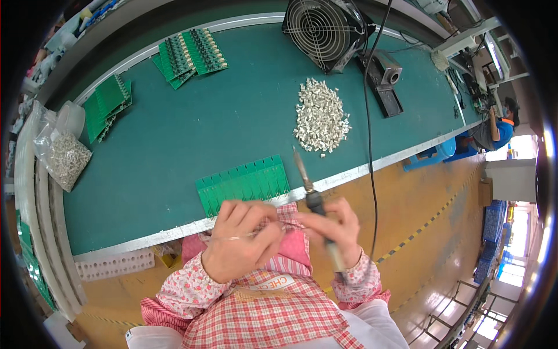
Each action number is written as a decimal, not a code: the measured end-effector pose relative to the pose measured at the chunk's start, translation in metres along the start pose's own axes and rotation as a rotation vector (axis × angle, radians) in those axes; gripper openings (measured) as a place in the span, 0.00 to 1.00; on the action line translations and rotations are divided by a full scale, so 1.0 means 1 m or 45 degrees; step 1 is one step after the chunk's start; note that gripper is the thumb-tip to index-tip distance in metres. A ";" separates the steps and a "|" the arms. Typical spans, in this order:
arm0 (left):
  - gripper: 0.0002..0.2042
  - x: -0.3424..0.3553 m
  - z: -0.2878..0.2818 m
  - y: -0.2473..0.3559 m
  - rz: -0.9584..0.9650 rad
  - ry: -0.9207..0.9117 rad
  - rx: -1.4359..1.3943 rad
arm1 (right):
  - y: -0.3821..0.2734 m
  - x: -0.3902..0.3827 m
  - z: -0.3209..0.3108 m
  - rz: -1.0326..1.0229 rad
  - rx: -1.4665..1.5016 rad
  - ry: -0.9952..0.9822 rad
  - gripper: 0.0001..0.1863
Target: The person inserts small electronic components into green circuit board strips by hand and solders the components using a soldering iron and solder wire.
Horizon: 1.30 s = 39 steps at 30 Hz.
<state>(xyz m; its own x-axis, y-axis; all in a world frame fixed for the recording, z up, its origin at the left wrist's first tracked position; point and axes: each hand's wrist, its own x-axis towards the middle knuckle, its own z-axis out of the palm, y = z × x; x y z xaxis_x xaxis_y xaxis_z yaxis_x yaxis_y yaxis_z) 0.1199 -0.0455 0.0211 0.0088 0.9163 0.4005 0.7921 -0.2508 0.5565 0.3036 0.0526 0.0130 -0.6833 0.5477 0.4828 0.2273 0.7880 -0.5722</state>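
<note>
My left hand (244, 239) is closed, with a thin silvery wire (233, 238), which looks like solder wire, pinched in its fingers. In my right hand (340, 232) is a soldering iron (314, 201) with a dark grip, its tip pointing up and away over the table edge. The right thumb and fingertips come close to the left fingers; whether they also touch the wire cannot be made out. Just beyond my hands a green circuit board panel (244, 180) lies at the near table edge. The iron's tip is apart from it, off its right side.
Small silvery metal parts (321, 116) lie heaped beyond the iron. A fan (319, 29) and a soldering iron stand (383, 84) are behind them, with a black cable (369, 116) hanging nearby. Stacked boards (192, 55) and a bag of parts (65, 157) lie left. Another person (501, 128) sits far right.
</note>
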 end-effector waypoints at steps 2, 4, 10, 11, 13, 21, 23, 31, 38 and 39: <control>0.08 -0.007 -0.003 0.006 0.043 0.004 0.090 | 0.000 0.000 0.008 -0.062 -0.015 -0.100 0.16; 0.10 -0.010 -0.008 0.006 -0.053 0.078 0.145 | 0.000 -0.002 0.009 -0.132 -0.033 -0.200 0.18; 0.12 -0.023 -0.013 0.002 -0.221 0.155 0.170 | 0.002 -0.004 0.008 -0.151 -0.150 -0.192 0.17; 0.12 -0.023 -0.012 0.001 -0.260 0.197 0.141 | 0.003 -0.005 0.008 -0.057 -0.050 -0.054 0.16; 0.12 -0.025 -0.010 -0.005 -0.299 0.220 0.076 | 0.008 -0.010 0.006 0.018 0.104 0.221 0.11; 0.12 -0.016 -0.001 -0.018 -0.278 0.226 -0.031 | 0.011 -0.026 0.009 0.675 0.975 0.417 0.10; 0.12 -0.016 -0.001 -0.018 -0.271 0.217 -0.029 | 0.014 -0.027 0.012 0.654 1.001 0.386 0.09; 0.11 -0.013 0.001 -0.019 -0.263 0.203 0.007 | 0.019 -0.029 0.019 0.645 1.086 0.338 0.08; 0.10 -0.012 0.003 -0.020 -0.250 0.211 0.010 | 0.022 -0.031 0.019 0.630 1.107 0.322 0.07; 0.10 -0.012 0.002 -0.020 -0.249 0.216 0.010 | 0.022 -0.030 0.019 0.630 1.102 0.324 0.07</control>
<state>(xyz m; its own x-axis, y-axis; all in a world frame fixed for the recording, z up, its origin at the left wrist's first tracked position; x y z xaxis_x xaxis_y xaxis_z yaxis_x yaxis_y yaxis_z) 0.1055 -0.0505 0.0036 -0.2473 0.8814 0.4025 0.7735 -0.0706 0.6298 0.3159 0.0477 -0.0271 -0.4592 0.8785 0.1317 -0.2032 0.0404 -0.9783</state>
